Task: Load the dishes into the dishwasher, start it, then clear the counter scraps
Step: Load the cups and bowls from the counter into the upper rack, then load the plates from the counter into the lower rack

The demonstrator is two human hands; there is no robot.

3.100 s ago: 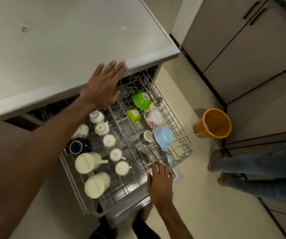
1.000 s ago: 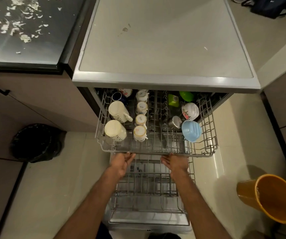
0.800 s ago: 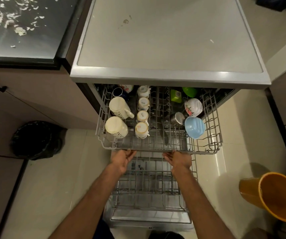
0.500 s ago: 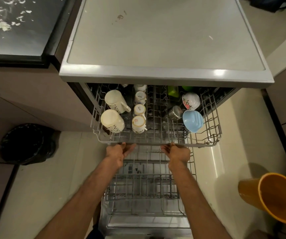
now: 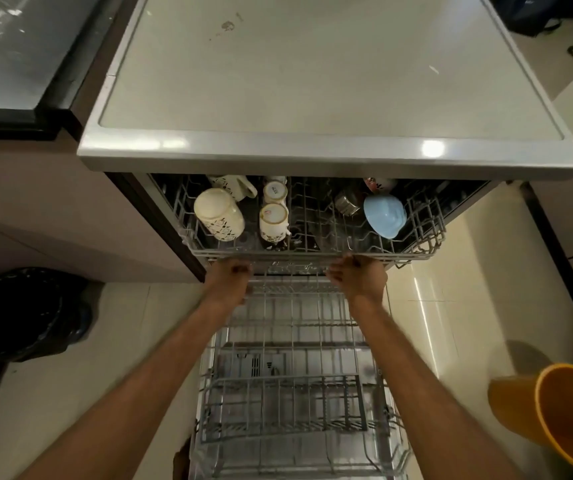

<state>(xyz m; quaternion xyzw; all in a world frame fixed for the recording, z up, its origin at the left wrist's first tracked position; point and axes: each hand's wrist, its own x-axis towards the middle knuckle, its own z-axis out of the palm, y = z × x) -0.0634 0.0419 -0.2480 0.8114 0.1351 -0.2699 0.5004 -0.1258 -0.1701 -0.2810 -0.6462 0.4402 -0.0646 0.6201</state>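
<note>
**Two hands gripping the upper rack (image 5: 423, 223)**

Left hand (image 5: 229, 277) and right hand (image 5: 357, 277) are curling their fingers on the rack's front rail. The rack is sitting half under the dishwasher top (image 5: 312, 81). Just beyond the fingers, a cream mug (image 5: 218, 214) and a blue bowl (image 5: 384, 215) are resting. Beneath the wrists the lower rack (image 5: 288, 393) is lying out, with an orange bucket (image 5: 569, 414) to its right.

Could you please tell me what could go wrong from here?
The left hand and right hand grip the front rail of the upper rack; a shove may rattle the tilted blue bowl against the steel cup. The lower rack sits pulled out below, so the door cannot close.
</note>
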